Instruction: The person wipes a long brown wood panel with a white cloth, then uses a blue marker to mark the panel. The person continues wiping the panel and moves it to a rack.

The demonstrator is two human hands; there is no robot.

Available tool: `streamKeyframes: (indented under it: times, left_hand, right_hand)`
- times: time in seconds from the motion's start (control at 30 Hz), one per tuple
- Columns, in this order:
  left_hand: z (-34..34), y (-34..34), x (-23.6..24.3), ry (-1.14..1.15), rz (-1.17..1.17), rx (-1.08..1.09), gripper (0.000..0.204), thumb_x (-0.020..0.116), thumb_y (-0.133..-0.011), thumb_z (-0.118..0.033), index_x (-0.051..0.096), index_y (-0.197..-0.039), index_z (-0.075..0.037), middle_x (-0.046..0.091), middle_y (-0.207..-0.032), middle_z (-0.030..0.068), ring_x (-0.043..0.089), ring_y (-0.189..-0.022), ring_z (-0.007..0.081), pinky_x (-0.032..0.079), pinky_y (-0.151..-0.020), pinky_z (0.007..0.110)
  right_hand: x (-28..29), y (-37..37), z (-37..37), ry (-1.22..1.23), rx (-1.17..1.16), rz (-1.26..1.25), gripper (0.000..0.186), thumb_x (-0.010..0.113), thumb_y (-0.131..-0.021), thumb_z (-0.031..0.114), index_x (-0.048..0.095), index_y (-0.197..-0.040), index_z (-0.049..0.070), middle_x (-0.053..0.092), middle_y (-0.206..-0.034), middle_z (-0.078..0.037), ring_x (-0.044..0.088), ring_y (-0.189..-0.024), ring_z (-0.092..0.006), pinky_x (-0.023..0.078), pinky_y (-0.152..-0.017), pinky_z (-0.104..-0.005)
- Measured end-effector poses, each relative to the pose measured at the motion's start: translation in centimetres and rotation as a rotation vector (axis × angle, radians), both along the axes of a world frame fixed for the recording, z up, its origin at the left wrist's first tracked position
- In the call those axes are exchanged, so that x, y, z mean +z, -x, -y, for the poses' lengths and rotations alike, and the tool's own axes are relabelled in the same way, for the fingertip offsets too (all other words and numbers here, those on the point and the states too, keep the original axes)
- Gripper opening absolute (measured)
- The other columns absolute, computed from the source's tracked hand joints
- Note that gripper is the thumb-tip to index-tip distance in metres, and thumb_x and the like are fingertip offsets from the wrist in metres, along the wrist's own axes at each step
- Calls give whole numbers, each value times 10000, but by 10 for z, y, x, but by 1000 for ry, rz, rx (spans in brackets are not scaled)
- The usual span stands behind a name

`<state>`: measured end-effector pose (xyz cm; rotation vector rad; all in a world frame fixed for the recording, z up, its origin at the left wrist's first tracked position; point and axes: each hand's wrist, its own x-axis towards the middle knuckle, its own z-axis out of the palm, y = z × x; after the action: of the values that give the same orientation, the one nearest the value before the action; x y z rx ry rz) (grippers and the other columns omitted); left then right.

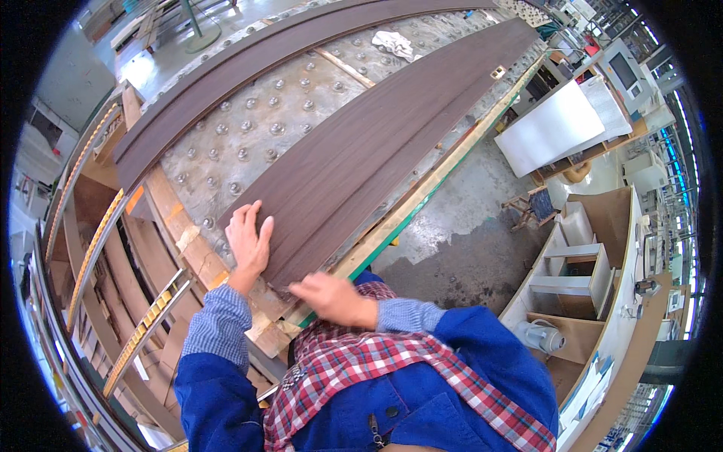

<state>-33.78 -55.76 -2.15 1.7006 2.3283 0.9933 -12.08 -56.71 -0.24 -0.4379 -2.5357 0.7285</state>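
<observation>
A long dark brown board with a lengthwise ridge lies on a table studded with metal balls. My left hand rests on the board's near end at its left edge, fingers apart. My right hand is at the board's near right corner, blurred, with bent fingers; I cannot tell whether it grips the corner. A small pale object sits on the board's far part.
A second brown board runs along the table's far side, near a white cloth. Roller rails stand at left. At right are white panels, a small stool and an open cabinet holding a kettle-like container.
</observation>
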Motion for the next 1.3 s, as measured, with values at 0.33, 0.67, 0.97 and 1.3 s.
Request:
streamKeyframes:
  times: [0.33, 0.67, 0.97, 1.3]
  left_hand:
    - [-8, -8, -2, -7, -10, -23, 460, 538, -860, -416, 559, -1173, -80, 500, -1123, 104, 472, -1069, 246, 304, -922, 390]
    - [-6, -6, -10, -93, 5, -34, 476, 536, -857, -421, 551, -1172, -65, 499, -1105, 108, 477, -1034, 258, 320, -895, 398]
    - [-11, -13, -4, -71, -2, -28, 498, 534, -854, -446, 552, -1171, -62, 498, -1097, 98, 480, -1010, 247, 320, -887, 396]
    - [-1, -6, -1, -112, 20, 6, 477, 553, -848, -422, 558, -1158, -59, 510, -1091, 101, 491, -996, 262, 331, -871, 393]
  right_hand:
    - [-30, -45, -83, -359, -512, -84, 136, 495, -812, 61, 564, -929, 50, 502, -712, -120, 504, -635, -291, 422, -548, -405]
    - [-5, 9, 2, -110, -159, -23, 214, 531, -779, 32, 581, -985, 53, 522, -726, -116, 540, -682, -296, 464, -579, -392]
    - [-25, 30, 58, 54, 65, 7, 175, 557, -745, 38, 557, -918, 67, 496, -717, -120, 543, -650, -312, 459, -545, -403]
    - [0, 11, 7, -31, -265, 37, 222, 554, -797, 43, 579, -1018, 49, 540, -771, -122, 560, -662, -310, 477, -570, -405]
